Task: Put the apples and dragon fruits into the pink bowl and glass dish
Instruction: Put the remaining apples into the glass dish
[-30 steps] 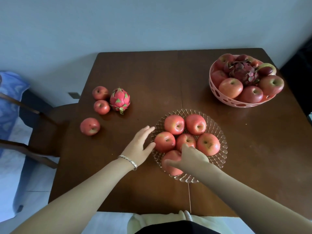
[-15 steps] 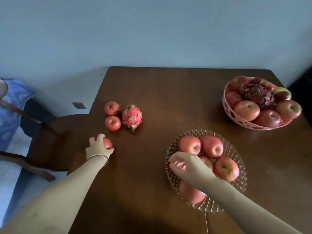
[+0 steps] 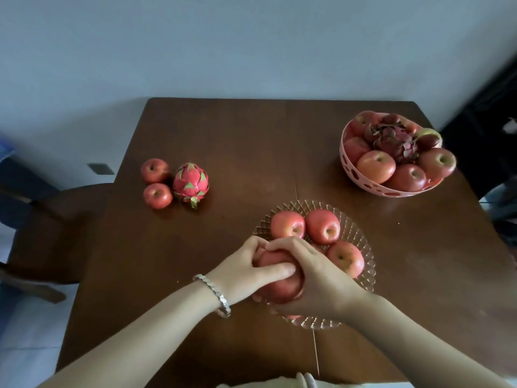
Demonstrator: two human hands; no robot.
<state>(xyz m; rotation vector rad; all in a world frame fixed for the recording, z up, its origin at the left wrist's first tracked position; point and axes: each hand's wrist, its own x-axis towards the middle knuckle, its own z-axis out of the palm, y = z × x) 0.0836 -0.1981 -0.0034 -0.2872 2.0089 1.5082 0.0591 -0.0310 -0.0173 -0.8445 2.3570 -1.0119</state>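
My left hand (image 3: 240, 271) and my right hand (image 3: 316, 278) meet over the near-left part of the glass dish (image 3: 361, 239). My left hand grips a red apple (image 3: 270, 260), and the fingers of my right hand curl over the same apple from the other side. Another apple (image 3: 279, 288) lies just below it in the dish, partly hidden. Three more apples show in the dish. On the table's left lie two apples (image 3: 154, 170) (image 3: 157, 195) beside a pink dragon fruit (image 3: 190, 183). The pink bowl (image 3: 363, 183) at the far right holds several apples and a dark dragon fruit (image 3: 394, 141).
The brown wooden table (image 3: 237, 135) stands against a pale wall. A dark wooden chair (image 3: 42, 233) is at the table's left edge. Dark furniture stands past the right edge.
My left hand picked an apple off the table's left side and carried it right to the dish. My right hand stayed over the dish and now closes on that apple too.
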